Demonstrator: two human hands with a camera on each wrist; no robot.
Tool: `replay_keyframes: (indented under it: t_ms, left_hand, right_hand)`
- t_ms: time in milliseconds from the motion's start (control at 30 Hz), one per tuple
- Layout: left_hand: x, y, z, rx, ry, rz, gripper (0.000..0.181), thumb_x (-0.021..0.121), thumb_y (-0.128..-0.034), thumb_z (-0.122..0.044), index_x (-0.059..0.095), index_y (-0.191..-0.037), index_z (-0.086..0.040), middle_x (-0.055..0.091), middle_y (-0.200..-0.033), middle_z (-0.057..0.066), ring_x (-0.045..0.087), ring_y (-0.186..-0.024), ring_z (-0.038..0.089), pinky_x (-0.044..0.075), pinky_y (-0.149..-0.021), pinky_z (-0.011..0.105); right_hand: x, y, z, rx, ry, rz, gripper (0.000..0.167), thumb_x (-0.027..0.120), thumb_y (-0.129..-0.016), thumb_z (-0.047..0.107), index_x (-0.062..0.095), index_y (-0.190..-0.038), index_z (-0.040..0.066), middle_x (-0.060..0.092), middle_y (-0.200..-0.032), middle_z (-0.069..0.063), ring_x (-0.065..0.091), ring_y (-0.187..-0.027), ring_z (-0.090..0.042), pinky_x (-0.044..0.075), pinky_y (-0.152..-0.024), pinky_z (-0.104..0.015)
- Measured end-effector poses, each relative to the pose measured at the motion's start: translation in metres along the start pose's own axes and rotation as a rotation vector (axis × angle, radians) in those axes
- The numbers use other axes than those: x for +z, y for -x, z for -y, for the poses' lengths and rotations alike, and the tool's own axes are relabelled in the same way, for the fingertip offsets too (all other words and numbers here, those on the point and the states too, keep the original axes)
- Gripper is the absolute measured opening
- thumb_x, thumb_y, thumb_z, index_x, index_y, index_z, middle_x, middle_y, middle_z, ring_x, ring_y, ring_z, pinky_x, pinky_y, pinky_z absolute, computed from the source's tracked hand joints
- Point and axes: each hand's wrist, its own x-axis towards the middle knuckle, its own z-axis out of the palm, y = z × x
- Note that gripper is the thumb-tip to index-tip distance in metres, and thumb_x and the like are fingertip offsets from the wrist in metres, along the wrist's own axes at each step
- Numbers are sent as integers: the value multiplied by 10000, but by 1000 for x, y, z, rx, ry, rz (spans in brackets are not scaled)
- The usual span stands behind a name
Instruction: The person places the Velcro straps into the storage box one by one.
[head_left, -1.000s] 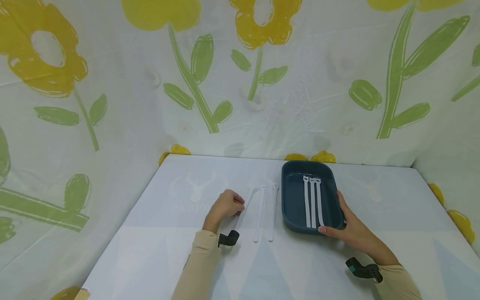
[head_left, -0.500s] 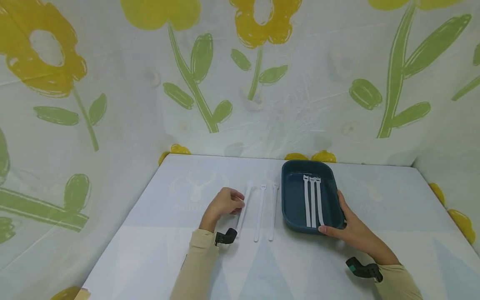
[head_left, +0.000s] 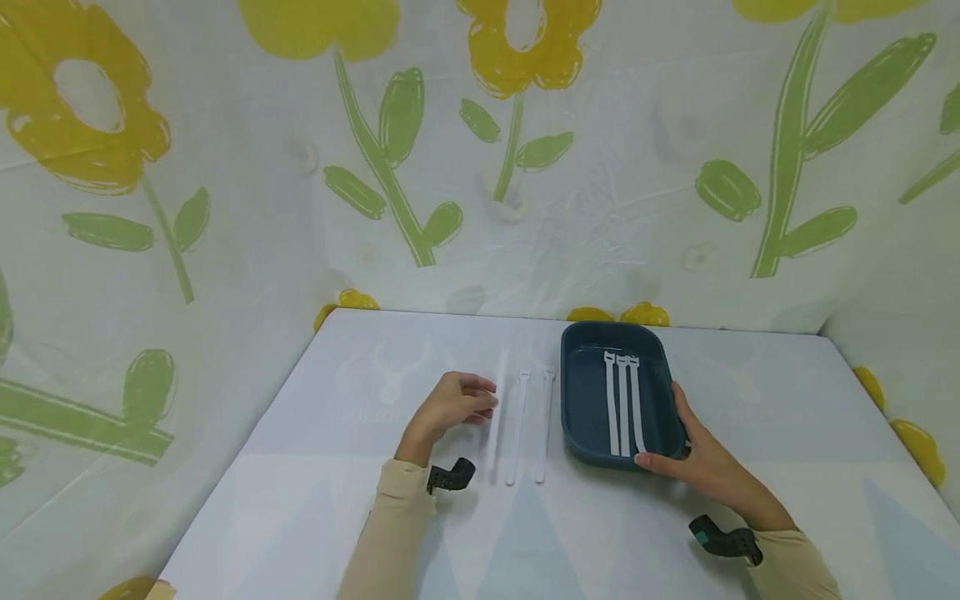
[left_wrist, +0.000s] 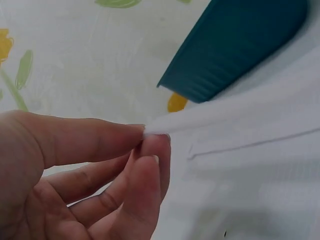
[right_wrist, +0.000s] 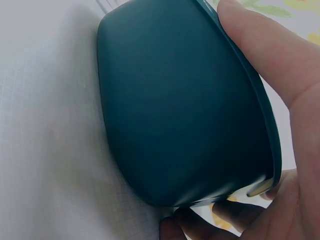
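My left hand [head_left: 450,408] pinches a white strap-like cable tie [head_left: 493,442] between thumb and fingertips, above the table. In the left wrist view this tie [left_wrist: 225,113] runs from the fingertips off to the right, blurred. Two similar ties, a nearer one [head_left: 517,433] and a farther one [head_left: 545,433], lie side by side to the right of that hand. My right hand [head_left: 708,462] grips the near right corner of a dark teal tray [head_left: 581,408], thumb over the rim. Inside lie 3 white ties [head_left: 624,408], slotted heads at the far end.
A white table [head_left: 315,500] with pale blue triangles lies under everything. Behind it and at both sides hangs a white cloth [head_left: 247,250] printed with yellow flowers. Dark cameras, one on the left wrist [head_left: 452,475] and one on the right [head_left: 723,537], stick out over the table.
The left hand has lifted the leftmost tie off the table and shifted it slightly right, the tie now standing straighter. The right hand and the tray have stayed put.
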Motion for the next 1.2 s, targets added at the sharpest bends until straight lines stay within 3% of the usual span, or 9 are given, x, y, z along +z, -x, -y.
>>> replay_keyframes:
  t_ms: [233,567,1200]
  left_hand:
    - [6,-1,-6,19,92,4,316,722,-951,-76,680,-1238,51,763,-1067,148,713,-779,118,623,-739,276]
    - [11,-6,-12,48,129,23,349,714,-965,-95,655,-1266,70,753,-1133,195,722,-802,114,626,-764,278]
    - [29,-20,-49,96,194,81,378,720,-954,-80,644,-1288,80,759,-1058,126,717,-787,105,631,-774,268]
  right_hand:
    - [1,0,1,5,6,-9,1271,779,-883,424,-232,-1627,227,-56,-1713,-295,125,-1519,-620,244,-1125,-814]
    - [0,0,1,-15,-4,-13,1262,775,-885,409,-224,-1630,213,-53,-1714,-295,127,-1520,-619,248,-1123,-814]
    - [1,1,3,-13,0,-18,1270,780,-883,415,-230,-1628,217,-46,-1708,-310,139,-1514,-622,267,-1122,-807]
